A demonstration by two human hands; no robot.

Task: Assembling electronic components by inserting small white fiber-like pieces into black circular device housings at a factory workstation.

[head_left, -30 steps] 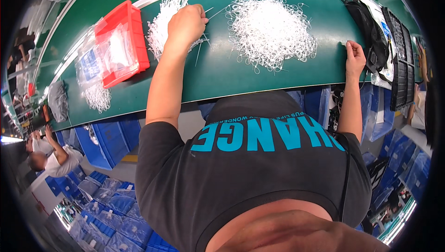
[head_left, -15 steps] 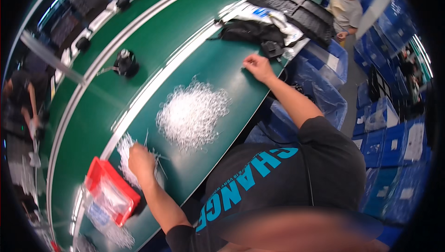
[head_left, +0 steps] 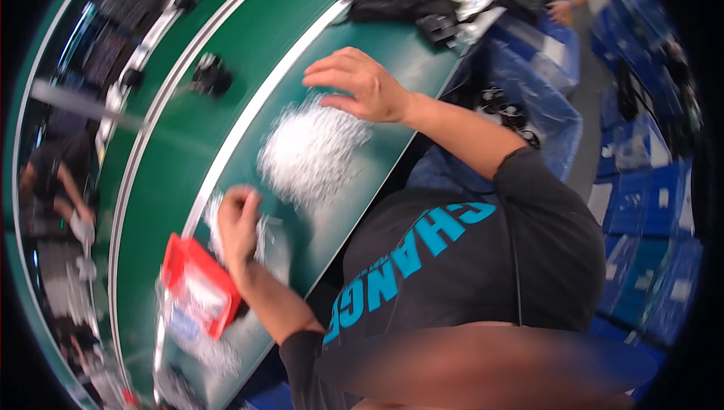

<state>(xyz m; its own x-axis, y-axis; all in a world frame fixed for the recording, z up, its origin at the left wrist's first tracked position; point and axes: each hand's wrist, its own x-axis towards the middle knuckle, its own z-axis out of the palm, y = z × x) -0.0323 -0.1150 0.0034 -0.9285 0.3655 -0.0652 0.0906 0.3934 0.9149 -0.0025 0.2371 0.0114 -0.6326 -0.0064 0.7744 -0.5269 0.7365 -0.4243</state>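
— So, where's the stuff you're working on?

— The big heap of white plastic pieces (head_left: 313, 150) lies on the green table (head_left: 188, 135), under my right hand (head_left: 362, 85). That grip is spread, fingers open just above the heap's far edge. My left hand (head_left: 237, 225) rests on a smaller white clump (head_left: 265, 230) beside the red tray (head_left: 197, 283); whether that grip pinches anything I cannot tell, it's blurred.

— How will they handle?

— Light and springy, I'd judge, thin strands that tangle and slip. Best taken by pinching a few from the loose fringe.

— And the look?

— A pale, wiry, frothy mound, blurred here.
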